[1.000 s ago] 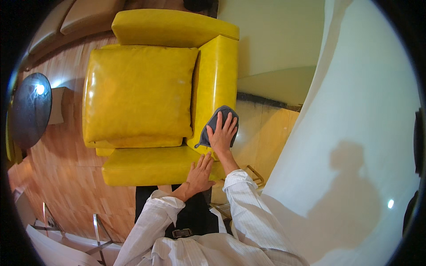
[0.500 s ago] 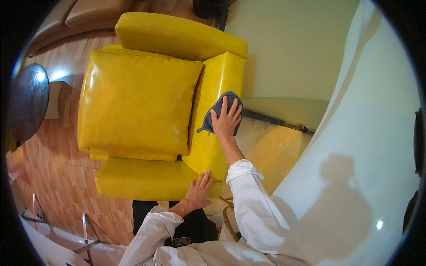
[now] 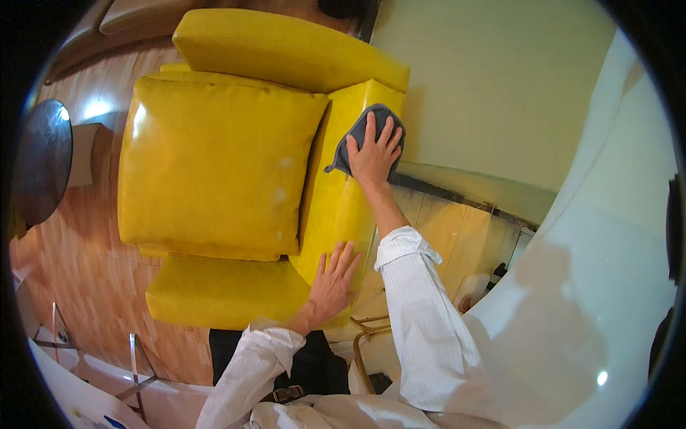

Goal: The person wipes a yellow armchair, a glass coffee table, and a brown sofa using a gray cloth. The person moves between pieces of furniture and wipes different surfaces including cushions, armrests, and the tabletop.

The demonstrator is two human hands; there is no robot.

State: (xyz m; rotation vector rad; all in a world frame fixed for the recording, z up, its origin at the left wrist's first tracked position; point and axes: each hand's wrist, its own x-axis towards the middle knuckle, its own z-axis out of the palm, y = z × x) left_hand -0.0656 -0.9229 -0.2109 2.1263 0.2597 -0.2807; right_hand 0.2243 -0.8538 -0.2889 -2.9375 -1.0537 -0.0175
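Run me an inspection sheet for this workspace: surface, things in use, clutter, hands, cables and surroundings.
Surface: yellow armchair, glossy, with light reflections on its seat.
Things in use: dark gray cloth, lying on the backrest.
Clutter: small pale and dark items beyond the right sleeve, too unclear to identify.
Hands: right hand flat on the cloth, fingers spread; left hand open at the backrest's near end.
Cables: nothing seen.
Surroundings: wood floor, dark round tabletop at left, brown seating at upper left.
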